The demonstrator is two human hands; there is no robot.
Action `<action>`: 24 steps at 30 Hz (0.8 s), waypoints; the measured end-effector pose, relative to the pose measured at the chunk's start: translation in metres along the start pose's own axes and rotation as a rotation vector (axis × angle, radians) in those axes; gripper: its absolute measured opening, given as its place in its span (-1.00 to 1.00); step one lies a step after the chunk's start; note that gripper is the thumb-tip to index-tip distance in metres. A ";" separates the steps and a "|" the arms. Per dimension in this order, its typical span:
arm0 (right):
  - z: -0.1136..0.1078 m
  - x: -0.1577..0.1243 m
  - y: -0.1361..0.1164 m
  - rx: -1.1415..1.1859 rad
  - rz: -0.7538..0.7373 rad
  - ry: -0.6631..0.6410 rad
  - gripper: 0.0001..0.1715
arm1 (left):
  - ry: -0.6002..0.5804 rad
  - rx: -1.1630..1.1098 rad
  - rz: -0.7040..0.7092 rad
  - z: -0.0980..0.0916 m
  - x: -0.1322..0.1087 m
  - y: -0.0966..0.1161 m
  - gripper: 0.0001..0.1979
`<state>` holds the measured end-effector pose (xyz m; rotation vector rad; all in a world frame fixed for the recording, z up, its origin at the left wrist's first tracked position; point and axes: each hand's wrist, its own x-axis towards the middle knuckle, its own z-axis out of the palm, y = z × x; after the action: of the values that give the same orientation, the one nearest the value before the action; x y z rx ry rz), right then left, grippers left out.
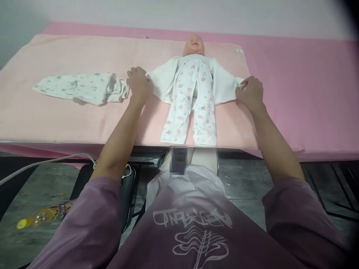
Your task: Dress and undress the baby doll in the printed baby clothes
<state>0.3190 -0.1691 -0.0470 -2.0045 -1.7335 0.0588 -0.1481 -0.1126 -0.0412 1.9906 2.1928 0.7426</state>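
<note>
Along the left of the cloth-covered bench (17, 123), a rumpled printed garment (91, 87) lay just beside the left hand (139, 84). That arm reached forward, fingers bent at one sleeve end; whether they gripped it, I couldn't tell. Between both hands, the doll (194, 45) lay face up, a white-sleeved outfit (182, 93) spread below its head. The right hand (251, 93), wrist bent inward, had its fingers pinched on the other sleeve.

A table (305, 93) draped in pink bears a peach sheet (70, 125) along its front edge; on this lie a bundled garment (94, 87) leftward and a doll (194, 45) under printed white clothes (181, 97), hems at the front edge.
</note>
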 end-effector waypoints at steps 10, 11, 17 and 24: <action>0.046 0.046 -0.088 0.117 -0.254 -0.129 -0.06 | -0.086 0.003 0.241 0.062 0.035 0.069 -0.16; 0.049 0.045 -0.090 0.116 -0.258 -0.168 -0.03 | -0.102 0.027 0.250 0.066 0.035 0.066 -0.13; 0.048 0.031 -0.087 0.199 -0.302 -0.216 0.04 | -0.040 -0.125 0.262 0.063 0.034 0.061 -0.18; 0.046 0.029 -0.115 0.388 -0.339 -0.113 -0.15 | -0.078 -0.401 0.457 0.048 0.019 0.091 -0.45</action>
<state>0.2028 -0.1182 -0.0350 -1.4402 -1.9354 0.3708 -0.0496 -0.0774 -0.0413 2.2578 1.4065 1.0324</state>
